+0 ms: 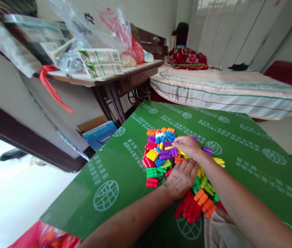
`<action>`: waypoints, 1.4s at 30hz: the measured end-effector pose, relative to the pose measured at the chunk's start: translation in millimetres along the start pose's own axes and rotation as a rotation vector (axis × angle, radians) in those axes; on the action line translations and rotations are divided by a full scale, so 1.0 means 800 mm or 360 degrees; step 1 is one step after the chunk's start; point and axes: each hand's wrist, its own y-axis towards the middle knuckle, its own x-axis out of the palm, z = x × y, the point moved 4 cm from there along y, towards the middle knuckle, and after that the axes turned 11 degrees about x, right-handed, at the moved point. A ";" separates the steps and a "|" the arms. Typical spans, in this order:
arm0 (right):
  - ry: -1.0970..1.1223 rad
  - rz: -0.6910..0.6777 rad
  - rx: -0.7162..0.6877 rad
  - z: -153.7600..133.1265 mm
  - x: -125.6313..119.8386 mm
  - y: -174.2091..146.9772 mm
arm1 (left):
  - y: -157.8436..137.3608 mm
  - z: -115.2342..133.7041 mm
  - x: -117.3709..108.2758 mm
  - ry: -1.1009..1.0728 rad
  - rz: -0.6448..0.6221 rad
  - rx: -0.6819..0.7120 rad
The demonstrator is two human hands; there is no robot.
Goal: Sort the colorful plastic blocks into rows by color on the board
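Many colourful plastic toy pieces, shaped like short joined tubes with rounded tips, lie in a pile on the green board. My right hand (187,145) reaches over the pile's far side. Its thumb and forefinger are pinched together beside a purple piece (168,153); what lies between them is too small to make out. Closer to me, my left hand (182,179) rests on the pile with fingers curled down, and its fingertips are hidden. Yellow pieces (152,155) and green pieces (154,172) lie left of it. Red pieces (191,207) and orange pieces (205,202) are in front.
The green board (125,168) has white globe prints and lettering. Behind it stand a bed (228,88) and a wooden table (138,74) bearing cartons (101,62) and plastic bags. A blue box (101,134) is under the table. A red bag (42,236) sits at lower left.
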 end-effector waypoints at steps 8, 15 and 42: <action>-0.0029 -0.0011 -0.0274 -0.019 0.017 -0.050 | -0.055 -0.014 -0.055 -0.0102 0.0208 0.0023; 0.0060 0.0016 -0.0431 -0.019 -0.006 -0.125 | -0.103 -0.098 -0.087 -0.0076 0.0509 -0.0376; -0.0853 0.0600 0.0068 0.197 -0.078 -0.264 | -0.064 0.030 -0.032 -0.0236 -0.0023 0.0053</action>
